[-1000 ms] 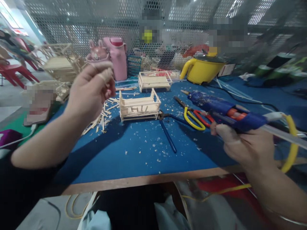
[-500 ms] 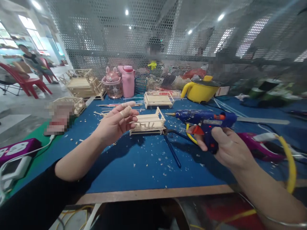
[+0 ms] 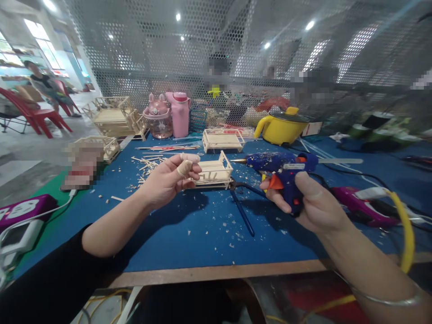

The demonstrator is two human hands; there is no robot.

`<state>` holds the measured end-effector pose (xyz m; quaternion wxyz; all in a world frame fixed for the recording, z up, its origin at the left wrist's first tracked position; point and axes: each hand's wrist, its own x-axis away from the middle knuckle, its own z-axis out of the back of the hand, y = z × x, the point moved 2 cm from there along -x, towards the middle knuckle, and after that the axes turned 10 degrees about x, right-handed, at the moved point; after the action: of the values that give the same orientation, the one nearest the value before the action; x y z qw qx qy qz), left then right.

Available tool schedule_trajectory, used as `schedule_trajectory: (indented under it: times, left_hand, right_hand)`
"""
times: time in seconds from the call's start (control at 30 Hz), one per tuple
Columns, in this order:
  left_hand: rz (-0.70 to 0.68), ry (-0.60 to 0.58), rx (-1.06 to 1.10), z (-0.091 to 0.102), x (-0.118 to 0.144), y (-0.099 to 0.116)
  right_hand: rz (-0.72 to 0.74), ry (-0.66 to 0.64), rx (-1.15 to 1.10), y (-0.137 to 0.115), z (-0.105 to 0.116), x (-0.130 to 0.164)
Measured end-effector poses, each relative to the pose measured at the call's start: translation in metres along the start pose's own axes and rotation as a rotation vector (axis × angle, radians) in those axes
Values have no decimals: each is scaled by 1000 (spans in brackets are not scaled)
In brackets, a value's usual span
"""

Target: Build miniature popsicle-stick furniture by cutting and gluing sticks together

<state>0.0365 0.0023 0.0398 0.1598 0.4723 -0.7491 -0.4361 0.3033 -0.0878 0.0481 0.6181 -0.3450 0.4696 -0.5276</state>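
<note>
Okay, blue tabletop point(image 3: 189, 249) is littered with pale scraps point(image 3: 147, 167), perforated metal screen point(image 3: 135, 58) behind it, red chairs point(image 3: 42, 115) off left. Right hand point(image 3: 319, 202) is wrapped round a blue glue gun point(image 3: 270, 163); left hand point(image 3: 167, 181) is curled, can't tell if it's pinching anything. Little stick frame point(image 3: 216, 170) sits on the tabletop, partly behind the left hand.

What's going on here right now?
A person's right hand holds a blue glue gun, its nozzle pointing toward a small wooden frame. The left hand, fingers drawn together, is in front of part of that frame; whether it pinches anything is unclear. Pliers with blue handles lie on the table beside the frame.
</note>
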Motion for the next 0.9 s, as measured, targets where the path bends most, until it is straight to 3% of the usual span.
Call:
schedule_trajectory:
  times: [0.13,0.23,0.33,0.43,0.63,0.77,0.9]
  left_hand:
    - [-39,-33,-57,2,-1,-3]
    - [-71,-40,-114,3,-1,-5]
    - [-109,-50,-166,3,-1,-6]
    - [-122,-49,-211,1,2,-7]
    - [-21,-24,-329,-2,11,-16]
    - [-15,-47,-395,-3,12,-21]
    - [-6,-41,-452,0,11,-25]
  right_hand:
    - [10,41,34,0,6,-2]
    - [25,140,205,-1,16,-17]
    - [159,254,544,-1,27,-52]
    - [355,266,823,3,33,-99]
    - [312,120,1250,18,38,-179]
    - [335,51,1370,28,27,-209]
    - [249,10,1393,33,13,-225]
